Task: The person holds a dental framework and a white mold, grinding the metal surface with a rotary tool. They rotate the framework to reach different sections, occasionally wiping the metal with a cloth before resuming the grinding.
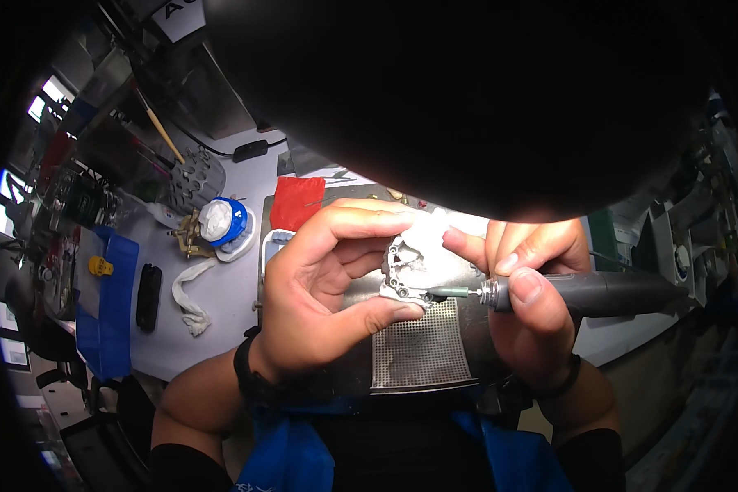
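Note:
Over the middle of the bench, my left hand [312, 283] is closed round a pale dental model [425, 262], thumb below and fingers above. A grey metal dental framework [396, 266] with several small round openings sits along its left side. From the right, my right hand [541, 279] grips a dark grey rotary handpiece [607, 293] between thumb and fingers. Its slim greenish polishing tip [449, 291] meets the lower edge of the framework, or lies very close to it. One right fingertip rests by the model's right side.
A perforated metal plate [422, 348] lies beneath my hands. Leftward are a red cloth or pouch [297, 202], a blue-banded model [227, 221], a grey tool holder [195, 182], a white cloth strip [187, 297] and a blue bin [109, 307]. A large dark shape [484, 98] covers the top.

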Motion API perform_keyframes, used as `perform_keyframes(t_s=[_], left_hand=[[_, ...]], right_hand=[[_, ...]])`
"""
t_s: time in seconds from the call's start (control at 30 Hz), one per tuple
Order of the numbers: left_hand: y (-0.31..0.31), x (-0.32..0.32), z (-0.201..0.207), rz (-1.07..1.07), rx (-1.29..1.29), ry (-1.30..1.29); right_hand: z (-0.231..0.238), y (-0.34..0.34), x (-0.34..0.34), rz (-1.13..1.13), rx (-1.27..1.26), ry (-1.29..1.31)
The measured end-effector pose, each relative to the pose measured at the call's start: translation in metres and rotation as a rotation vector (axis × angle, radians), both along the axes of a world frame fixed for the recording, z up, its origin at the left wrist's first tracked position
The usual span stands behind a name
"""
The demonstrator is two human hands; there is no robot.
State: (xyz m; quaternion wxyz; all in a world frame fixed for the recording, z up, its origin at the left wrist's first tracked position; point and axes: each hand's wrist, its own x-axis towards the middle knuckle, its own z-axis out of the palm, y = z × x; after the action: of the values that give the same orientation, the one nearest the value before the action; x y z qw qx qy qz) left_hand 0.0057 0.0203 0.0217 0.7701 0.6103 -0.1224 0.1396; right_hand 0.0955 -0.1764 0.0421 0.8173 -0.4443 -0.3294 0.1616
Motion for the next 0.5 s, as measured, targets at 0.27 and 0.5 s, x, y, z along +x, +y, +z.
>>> perform_keyframes(t_s=[0.27, 0.5], left_hand=[[-0.0002, 0.0007, 0.0014, -0.050, -0.033, 0.009], [0.0008, 0.0016, 0.0045, -0.073, -0.038, 0.056]], right_hand=[[-0.0023, 0.0063, -0.0012, -0.108, -0.001, -0.023], [-0.0035, 0.0032, 0.0037, -0.021, 0.051, 0.047]])
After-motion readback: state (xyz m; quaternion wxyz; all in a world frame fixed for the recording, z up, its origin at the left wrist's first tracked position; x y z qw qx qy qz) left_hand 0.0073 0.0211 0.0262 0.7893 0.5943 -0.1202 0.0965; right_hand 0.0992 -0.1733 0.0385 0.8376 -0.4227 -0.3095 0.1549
